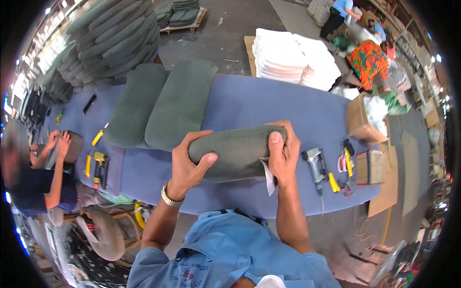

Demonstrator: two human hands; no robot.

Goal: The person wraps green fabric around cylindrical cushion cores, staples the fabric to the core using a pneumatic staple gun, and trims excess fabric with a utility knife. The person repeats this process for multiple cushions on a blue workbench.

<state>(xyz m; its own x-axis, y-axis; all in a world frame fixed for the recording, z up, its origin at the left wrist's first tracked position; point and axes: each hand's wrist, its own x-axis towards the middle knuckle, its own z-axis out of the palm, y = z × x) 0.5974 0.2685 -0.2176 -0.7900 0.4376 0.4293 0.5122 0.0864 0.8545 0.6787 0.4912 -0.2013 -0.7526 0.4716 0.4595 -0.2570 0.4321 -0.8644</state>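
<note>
Between my two hands is a dark green padded cushion (233, 152), held above the blue-covered table (249, 103) with its thick side toward me. My left hand (188, 165) grips its left end, thumb on the near side. On the other end, my right hand (284, 152) is closed with the thumb pressing the fabric. A white label or cloth flap (269, 178) hangs beside my right hand. Two more green cushions, a left one (137, 105) and a right one (181, 105), lie side by side on the table beyond my left hand.
An air stapler (314, 165) and yellow-handled tools (333, 182) lie to the right, near a box of white stuffing (362, 120). Tall cushion stacks (113, 38) and white pads (281, 53) stand beyond. A co-worker's hands (58, 141) work at left, near a yellow-black stapler (100, 168).
</note>
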